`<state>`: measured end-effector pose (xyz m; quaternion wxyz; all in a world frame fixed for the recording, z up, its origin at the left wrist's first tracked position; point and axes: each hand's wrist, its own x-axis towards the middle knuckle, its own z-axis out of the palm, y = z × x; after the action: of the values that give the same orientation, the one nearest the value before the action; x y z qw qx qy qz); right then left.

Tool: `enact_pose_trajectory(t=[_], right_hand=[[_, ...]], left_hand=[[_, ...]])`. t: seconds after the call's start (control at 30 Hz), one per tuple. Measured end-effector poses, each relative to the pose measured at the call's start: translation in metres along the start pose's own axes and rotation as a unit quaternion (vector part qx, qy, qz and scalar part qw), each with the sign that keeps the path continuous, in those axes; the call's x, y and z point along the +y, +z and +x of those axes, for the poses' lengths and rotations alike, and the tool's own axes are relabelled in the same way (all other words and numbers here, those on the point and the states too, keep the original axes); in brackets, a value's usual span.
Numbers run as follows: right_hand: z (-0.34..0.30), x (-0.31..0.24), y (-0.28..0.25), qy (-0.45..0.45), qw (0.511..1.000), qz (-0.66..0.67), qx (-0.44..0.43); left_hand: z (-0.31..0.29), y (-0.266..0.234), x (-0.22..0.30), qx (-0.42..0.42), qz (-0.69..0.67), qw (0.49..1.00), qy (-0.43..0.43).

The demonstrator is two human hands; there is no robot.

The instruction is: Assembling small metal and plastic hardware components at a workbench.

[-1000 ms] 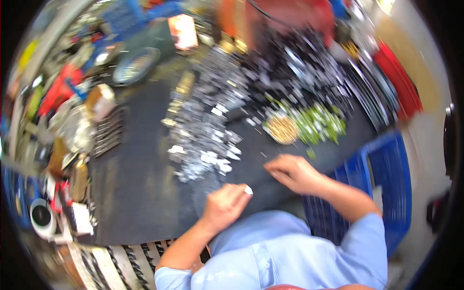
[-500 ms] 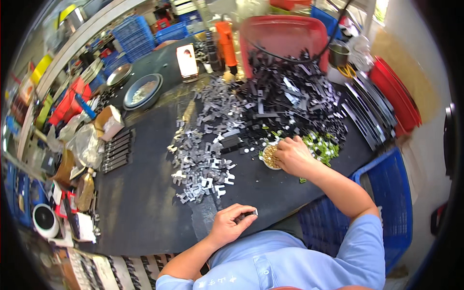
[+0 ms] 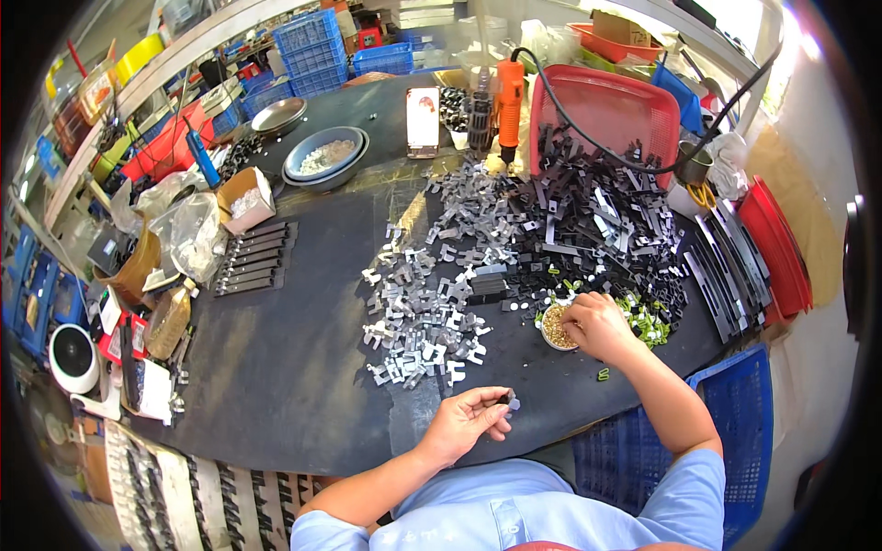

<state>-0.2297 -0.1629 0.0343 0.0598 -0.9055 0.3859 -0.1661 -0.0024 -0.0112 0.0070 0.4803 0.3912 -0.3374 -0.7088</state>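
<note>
My left hand (image 3: 467, 426) is closed near the table's front edge. Between its thumb and fingers sits a small black part with a light metal piece (image 3: 511, 400) at its tip. Over a small round dish (image 3: 548, 342) of tiny brass-coloured pieces (image 3: 557, 323), my right hand (image 3: 599, 331) dips with its fingertips pinched together; whatever they grip is hidden. Beside that hand lie lime-green clips (image 3: 650, 325). A heap of silver metal brackets (image 3: 424, 332) spreads left of the dish, and black strip-like parts (image 3: 588, 220) are piled behind it.
An orange power screwdriver (image 3: 509, 106) hangs at the back by a red basket (image 3: 597, 106). A lit phone (image 3: 423, 119) stands nearby. Black strips (image 3: 250, 262) lie in a row at left, near grey bowls (image 3: 356, 165). Blue crates (image 3: 735, 404) stand at lower right.
The whole view has shifted. My left fingers have turned the held part so its light metal tip sticks out more. The right hand stays at the dish, its fingers now over the dish's right side.
</note>
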Motion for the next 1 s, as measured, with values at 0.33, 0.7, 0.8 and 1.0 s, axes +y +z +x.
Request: enact_pose_trajectory(t=[0.33,0.7,0.8,1.0], right_hand=[[0.000,-0.001,0.005,0.064,0.998,-0.012,0.015],[-0.001,-0.079,-0.025,-0.013,0.963,0.268,-0.022],[-0.003,-0.100,-0.014,-0.074,0.954,0.289,-0.003],[-0.007,-0.098,0.002,-0.117,0.961,0.242,0.058]], left_hand=[[0.002,-0.005,-0.006,0.015,-0.145,0.988,-0.050],[0.006,0.002,-0.015,0.030,-0.245,0.968,-0.044],[0.004,0.004,-0.020,0.008,-0.298,0.954,-0.022],[0.001,0.009,-0.024,0.024,-0.325,0.945,-0.036]])
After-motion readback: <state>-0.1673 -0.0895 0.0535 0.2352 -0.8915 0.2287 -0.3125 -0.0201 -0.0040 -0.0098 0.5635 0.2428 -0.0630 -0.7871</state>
